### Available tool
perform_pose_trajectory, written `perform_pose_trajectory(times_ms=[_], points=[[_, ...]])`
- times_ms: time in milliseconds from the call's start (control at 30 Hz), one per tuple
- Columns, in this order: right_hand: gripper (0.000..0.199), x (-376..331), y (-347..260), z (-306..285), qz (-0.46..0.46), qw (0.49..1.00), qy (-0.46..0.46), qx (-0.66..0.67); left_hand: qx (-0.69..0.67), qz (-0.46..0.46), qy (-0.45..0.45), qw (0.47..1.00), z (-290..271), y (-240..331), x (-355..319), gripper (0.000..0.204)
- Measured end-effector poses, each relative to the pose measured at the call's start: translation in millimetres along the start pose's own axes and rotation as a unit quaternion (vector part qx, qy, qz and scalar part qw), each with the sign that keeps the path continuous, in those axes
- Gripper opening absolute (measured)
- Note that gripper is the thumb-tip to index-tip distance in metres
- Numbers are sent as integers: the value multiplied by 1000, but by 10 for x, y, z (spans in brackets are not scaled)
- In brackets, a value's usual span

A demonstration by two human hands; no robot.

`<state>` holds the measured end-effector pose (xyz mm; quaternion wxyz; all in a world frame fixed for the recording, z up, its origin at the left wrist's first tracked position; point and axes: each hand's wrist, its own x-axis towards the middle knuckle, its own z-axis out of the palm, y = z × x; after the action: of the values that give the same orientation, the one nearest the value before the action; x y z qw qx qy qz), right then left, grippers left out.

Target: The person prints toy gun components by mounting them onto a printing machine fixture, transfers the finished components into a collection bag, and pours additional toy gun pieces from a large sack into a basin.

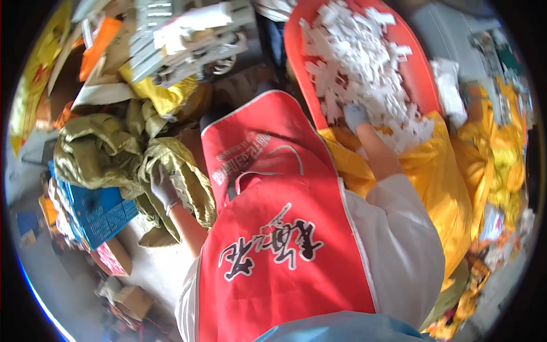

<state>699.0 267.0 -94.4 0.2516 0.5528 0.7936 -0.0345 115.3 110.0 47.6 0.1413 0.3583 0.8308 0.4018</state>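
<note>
My right hand (357, 117), in a pale grey glove, reaches into a heap of small white plastic pieces (364, 54). The heap fills a red tub (419, 74) at the far right; the fingertips are partly lost among the pieces, so their grip cannot be made out. On the left, my gloved left hand (164, 191) is at the mouth of an olive woven sack (191, 165), its fingers bent against the cloth. Some white bits show inside this sack. A yellow-orange plastic sack (421, 176) lies against the near end of the tub, beneath my right forearm.
A blue box (102, 214) and a pink-patterned carton (114, 256) stand left of the olive sack. Grey and white parts (194, 43) are stacked at the far left, near a yellow bag (165, 94). More yellow bags (504, 165) crowd the right side. A red apron (285, 228) covers my lap.
</note>
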Motion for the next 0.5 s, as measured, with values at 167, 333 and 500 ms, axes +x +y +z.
perform_pose_trajectory(times_ms=[167,333,500], points=[[43,-126,17,-358,-1,962,122,244,26,93,10,995,72,544,139,25],[47,-14,80,-565,53,762,285,579,-32,190,47,980,78,1289,378,23],[50,-75,38,-1114,60,576,140,803,-44,366,31,929,157,2169,687,24]])
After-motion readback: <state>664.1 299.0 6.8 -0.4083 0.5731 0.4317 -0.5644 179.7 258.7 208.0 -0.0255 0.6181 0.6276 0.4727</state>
